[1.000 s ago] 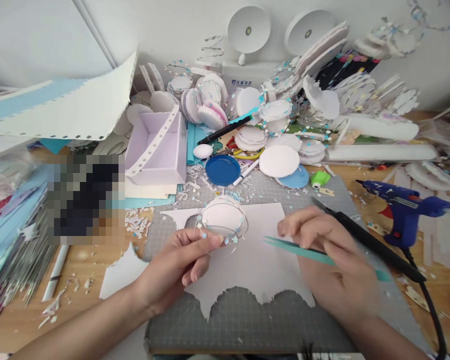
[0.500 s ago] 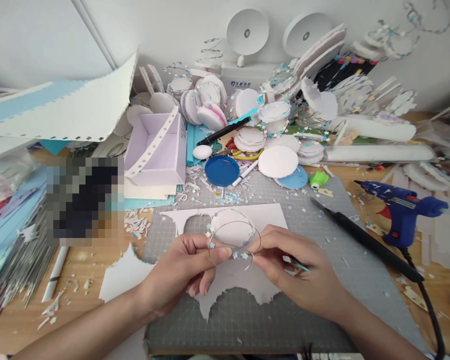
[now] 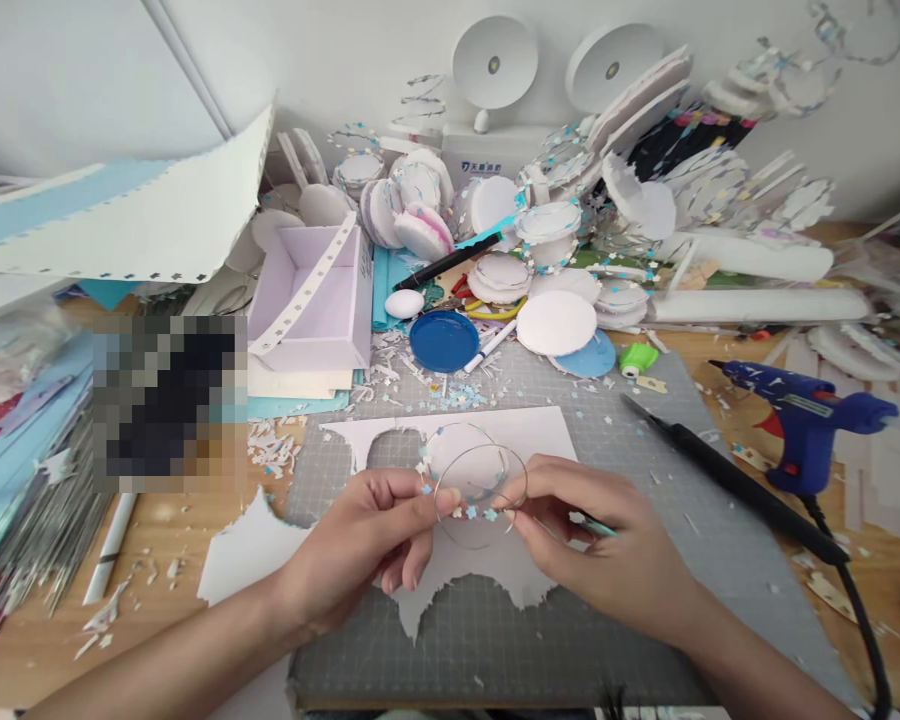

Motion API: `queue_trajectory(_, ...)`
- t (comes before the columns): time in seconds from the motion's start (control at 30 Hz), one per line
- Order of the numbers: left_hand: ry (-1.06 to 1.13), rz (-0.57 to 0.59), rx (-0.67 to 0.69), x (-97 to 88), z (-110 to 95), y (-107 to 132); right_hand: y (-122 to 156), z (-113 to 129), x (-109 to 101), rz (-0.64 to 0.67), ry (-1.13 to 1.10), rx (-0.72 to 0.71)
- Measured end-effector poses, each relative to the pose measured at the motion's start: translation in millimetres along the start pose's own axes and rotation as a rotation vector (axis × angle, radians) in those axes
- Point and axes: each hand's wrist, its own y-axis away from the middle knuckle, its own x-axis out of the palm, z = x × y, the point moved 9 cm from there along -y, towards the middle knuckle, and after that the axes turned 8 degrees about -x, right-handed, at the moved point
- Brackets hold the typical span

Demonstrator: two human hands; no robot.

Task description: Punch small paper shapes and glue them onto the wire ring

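Thin wire bent into loops, with small blue and white stars (image 3: 472, 514) along it, is held in the air between my two hands. My left hand (image 3: 386, 525) pinches it between thumb and index finger. From the other side, my right hand (image 3: 592, 535) grips the wire at its fingertips. A slim teal-ended stick (image 3: 598, 525) pokes out from under the right fingers; its kind is not clear. Beneath both hands lies a white sheet (image 3: 544, 435) with round cut-outs and ragged edges, on a grey cutting mat (image 3: 495, 655).
On the right, a blue glue gun (image 3: 802, 410) lies beyond a black pen-like tool (image 3: 750, 485) with a cord. A lilac box (image 3: 311, 300), a blue lid (image 3: 444, 341) and white discs (image 3: 556, 323) crowd the back. Wire bundles (image 3: 60, 520) lie at left.
The wire loops have shifted slightly right and spread apart, with one bare loop hanging lower in front of the white sheet. Both hands stay nearly where they were.
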Motion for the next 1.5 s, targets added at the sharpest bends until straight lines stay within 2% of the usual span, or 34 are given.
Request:
queue_trajectory(0.13,-0.025,-0.014,0.007,-2.4,0,0,0,-3,-2,0.029,0.002,0.054)
queue_trajectory(0.37,-0.166,-0.033,0.007,-3.9,-2,0,-2,-7,-14,0.002,0.035,0.122)
queue_trajectory(0.67,-0.319,0.025,-0.067,0.4,4,0,-3,-4,-16,-0.004,0.125,0.087)
queue_trajectory(1.03,-0.301,0.068,-0.061,3.8,3,0,-3,-2,-14,-0.05,0.195,0.03)
queue_trajectory(1.27,-0.075,0.132,-0.022,7.2,-3,0,-2,8,-23,-0.127,0.224,-0.059)
queue_trajectory(1.5,-0.129,0.146,-0.033,5.4,-3,2,-2,9,-24,-0.138,0.234,-0.062)
